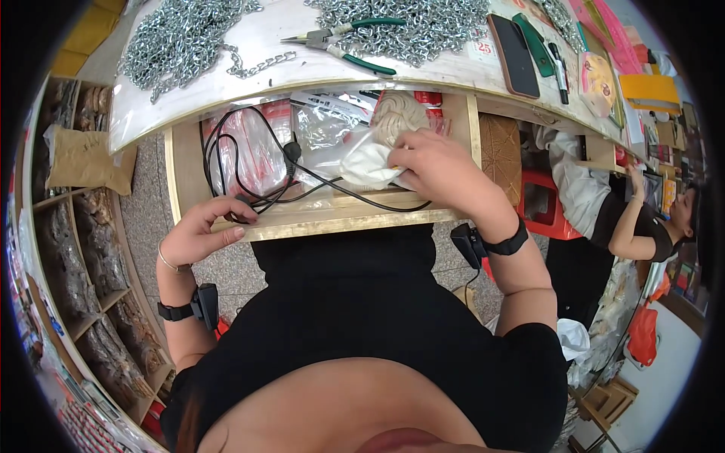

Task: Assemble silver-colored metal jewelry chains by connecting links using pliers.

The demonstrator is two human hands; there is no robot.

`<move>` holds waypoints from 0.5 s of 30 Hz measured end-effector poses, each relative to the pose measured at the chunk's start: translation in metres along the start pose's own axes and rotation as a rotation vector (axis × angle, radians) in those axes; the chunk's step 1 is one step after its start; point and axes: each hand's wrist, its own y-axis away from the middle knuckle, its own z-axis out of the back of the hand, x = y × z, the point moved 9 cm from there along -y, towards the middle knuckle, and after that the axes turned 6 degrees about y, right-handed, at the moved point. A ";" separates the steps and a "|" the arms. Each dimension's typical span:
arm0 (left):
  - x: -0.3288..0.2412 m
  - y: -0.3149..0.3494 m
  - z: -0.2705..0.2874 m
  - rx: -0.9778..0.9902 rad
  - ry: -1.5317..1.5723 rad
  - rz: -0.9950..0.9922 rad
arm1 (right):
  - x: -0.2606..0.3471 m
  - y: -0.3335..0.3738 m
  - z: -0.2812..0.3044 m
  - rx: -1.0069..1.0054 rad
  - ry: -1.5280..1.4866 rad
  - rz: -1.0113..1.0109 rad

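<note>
Materials: pulled-out drawer (347,219) = pale wood, squared box. Inside: soft creased white bundle (366,166), ropy beige cord (398,115) coiled just behind it, crinkly clear plastic bag (253,151), smooth blk cable (292,153) w/ moulded plug, looped on L side & running R across the front. Tabletop (219,84) above is whitish, scuffed; shiny metal chain piles (185,41) on it, links tangled.

Pose: hands well apart. L hand (202,230) at drawer's front L corner, fingers bent over the edge, thumb on outer face; dark bit at fingertips, can't tell if pinched. R hand (436,167) reaches in from R, palm down, wrist bent inward, fingers on the bundle; tips partly hidden, can't tell if clamped.

Count: 1 drawer, 1 bundle, 2 big chain piles + part of a 3rd top R, 1 green-handled pliers (328,39), 1 phone (513,57), 1 marker (559,73).
</note>
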 end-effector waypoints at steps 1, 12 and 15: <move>0.001 0.000 0.002 -0.008 0.009 -0.001 | -0.007 -0.002 -0.009 0.086 -0.003 0.000; 0.000 -0.002 0.012 0.025 0.088 -0.112 | -0.117 0.040 -0.018 -0.098 -1.432 -0.640; 0.001 -0.002 0.014 0.028 0.119 -0.119 | -0.118 0.041 -0.021 -0.159 -1.523 -0.667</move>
